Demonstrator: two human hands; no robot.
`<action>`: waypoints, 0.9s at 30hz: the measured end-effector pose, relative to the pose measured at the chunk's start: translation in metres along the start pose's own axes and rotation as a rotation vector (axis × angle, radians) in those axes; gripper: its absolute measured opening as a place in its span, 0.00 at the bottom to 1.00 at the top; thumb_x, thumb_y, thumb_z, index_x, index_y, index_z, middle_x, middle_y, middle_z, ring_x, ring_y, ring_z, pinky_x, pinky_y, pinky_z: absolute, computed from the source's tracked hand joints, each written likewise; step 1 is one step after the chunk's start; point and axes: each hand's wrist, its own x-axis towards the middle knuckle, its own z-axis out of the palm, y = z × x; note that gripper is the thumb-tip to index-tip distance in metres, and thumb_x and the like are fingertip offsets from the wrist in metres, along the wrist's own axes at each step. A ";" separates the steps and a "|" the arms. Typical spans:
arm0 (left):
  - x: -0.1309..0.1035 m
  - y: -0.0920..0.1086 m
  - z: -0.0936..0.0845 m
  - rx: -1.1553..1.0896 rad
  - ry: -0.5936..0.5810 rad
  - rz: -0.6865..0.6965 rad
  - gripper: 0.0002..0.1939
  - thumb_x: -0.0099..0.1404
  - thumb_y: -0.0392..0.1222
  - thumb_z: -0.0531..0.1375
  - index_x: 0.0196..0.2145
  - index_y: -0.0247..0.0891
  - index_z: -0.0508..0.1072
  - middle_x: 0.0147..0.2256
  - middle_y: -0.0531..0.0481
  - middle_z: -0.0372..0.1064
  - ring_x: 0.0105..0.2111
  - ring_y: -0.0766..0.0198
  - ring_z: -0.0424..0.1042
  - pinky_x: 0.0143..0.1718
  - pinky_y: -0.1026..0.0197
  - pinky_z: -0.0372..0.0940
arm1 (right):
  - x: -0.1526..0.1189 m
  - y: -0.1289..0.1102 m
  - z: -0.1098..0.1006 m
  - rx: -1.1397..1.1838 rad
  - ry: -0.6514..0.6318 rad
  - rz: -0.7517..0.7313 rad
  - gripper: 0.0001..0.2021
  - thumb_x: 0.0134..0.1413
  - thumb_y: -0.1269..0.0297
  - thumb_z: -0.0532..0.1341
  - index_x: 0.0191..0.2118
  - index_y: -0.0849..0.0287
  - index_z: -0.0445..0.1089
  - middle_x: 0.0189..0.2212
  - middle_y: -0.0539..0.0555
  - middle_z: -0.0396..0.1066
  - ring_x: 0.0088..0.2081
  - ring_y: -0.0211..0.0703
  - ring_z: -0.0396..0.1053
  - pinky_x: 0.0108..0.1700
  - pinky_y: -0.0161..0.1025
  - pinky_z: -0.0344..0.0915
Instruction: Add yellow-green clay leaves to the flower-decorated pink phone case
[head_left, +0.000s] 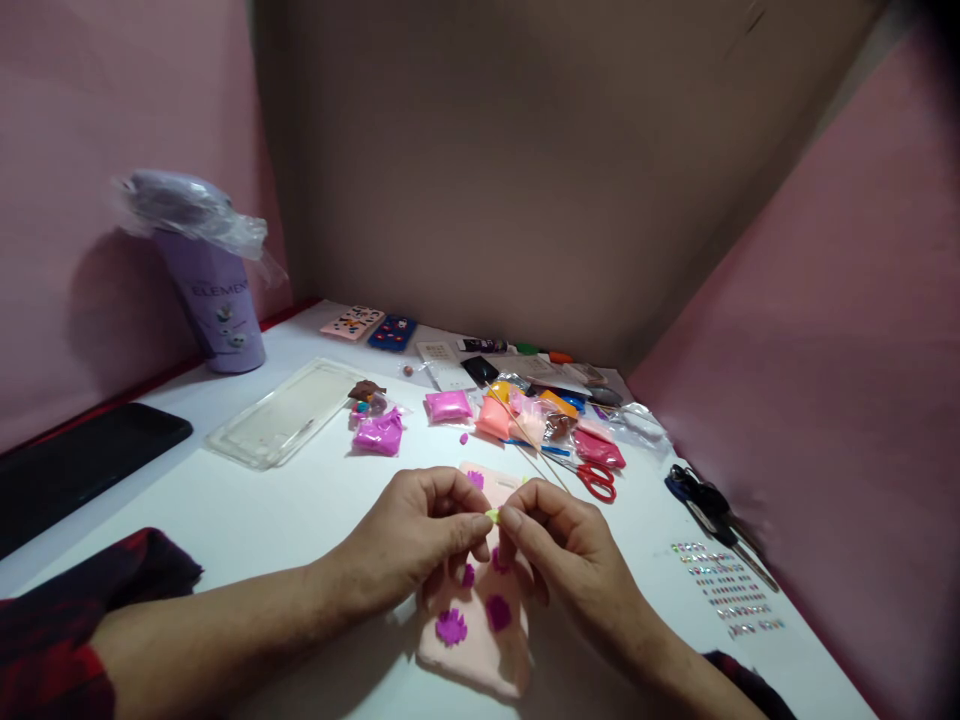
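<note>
My left hand (442, 515) and my right hand (544, 530) meet above a pale pink phone case (472, 655) that lies on the white table. Between their fingertips is a small piece of yellow clay (493, 515), pinched from both sides. Purple flower shapes, one a jagged purple flower (451, 627) near the lower left, dot the pink surface. My fingers hide part of the case's middle. A tiny purple bit (463, 438) lies on the table beyond the case.
Clay packets (448, 405), red-handled scissors (598, 482) and thin sticks lie beyond my hands. At left are a clear tray (281, 415), a black phone (90, 455) and a purple tumbler (214, 290). Gem stickers (727, 585) and keys (705, 500) are at right.
</note>
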 end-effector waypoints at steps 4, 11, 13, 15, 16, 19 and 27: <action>0.000 0.001 0.001 0.022 0.003 0.000 0.09 0.55 0.41 0.63 0.28 0.32 0.69 0.20 0.52 0.69 0.16 0.72 0.64 0.14 0.72 0.57 | 0.001 0.001 0.000 0.005 -0.003 0.012 0.12 0.59 0.58 0.57 0.28 0.60 0.63 0.22 0.47 0.66 0.22 0.30 0.59 0.24 0.28 0.56; -0.001 -0.002 -0.001 0.027 -0.002 0.038 0.07 0.54 0.39 0.63 0.29 0.32 0.70 0.21 0.53 0.69 0.18 0.71 0.66 0.18 0.71 0.59 | 0.003 -0.001 0.000 0.062 -0.009 0.047 0.13 0.58 0.58 0.58 0.27 0.61 0.63 0.20 0.47 0.66 0.21 0.29 0.59 0.22 0.27 0.55; -0.001 -0.003 -0.001 0.036 -0.006 0.067 0.06 0.55 0.38 0.63 0.28 0.32 0.70 0.21 0.54 0.69 0.19 0.72 0.66 0.21 0.71 0.60 | 0.003 0.000 0.000 0.075 -0.012 0.054 0.13 0.58 0.59 0.58 0.27 0.61 0.63 0.19 0.46 0.65 0.20 0.29 0.59 0.22 0.27 0.55; 0.000 -0.004 -0.002 0.050 -0.010 0.093 0.05 0.56 0.37 0.62 0.27 0.32 0.70 0.21 0.54 0.68 0.19 0.73 0.65 0.22 0.71 0.61 | 0.003 0.000 0.000 0.080 -0.017 0.062 0.12 0.58 0.59 0.58 0.27 0.61 0.63 0.19 0.46 0.65 0.19 0.28 0.58 0.21 0.27 0.55; 0.000 -0.004 -0.002 0.056 -0.009 0.099 0.06 0.56 0.37 0.62 0.28 0.32 0.71 0.21 0.54 0.68 0.20 0.74 0.65 0.22 0.71 0.60 | 0.003 0.001 0.000 0.083 -0.018 0.063 0.12 0.58 0.59 0.58 0.27 0.61 0.63 0.19 0.46 0.66 0.19 0.28 0.58 0.21 0.27 0.55; 0.002 -0.004 -0.003 0.055 -0.015 0.066 0.09 0.58 0.43 0.61 0.29 0.33 0.70 0.23 0.53 0.69 0.19 0.72 0.66 0.18 0.71 0.59 | 0.004 0.000 0.000 0.099 -0.024 0.072 0.13 0.58 0.59 0.57 0.27 0.61 0.62 0.18 0.47 0.66 0.18 0.28 0.58 0.20 0.27 0.55; 0.001 -0.004 -0.004 0.015 -0.062 -0.020 0.13 0.58 0.47 0.61 0.29 0.34 0.68 0.22 0.50 0.70 0.15 0.71 0.65 0.14 0.70 0.57 | 0.003 -0.001 0.000 0.071 -0.026 0.063 0.14 0.58 0.56 0.57 0.27 0.61 0.62 0.19 0.46 0.64 0.19 0.29 0.58 0.21 0.27 0.54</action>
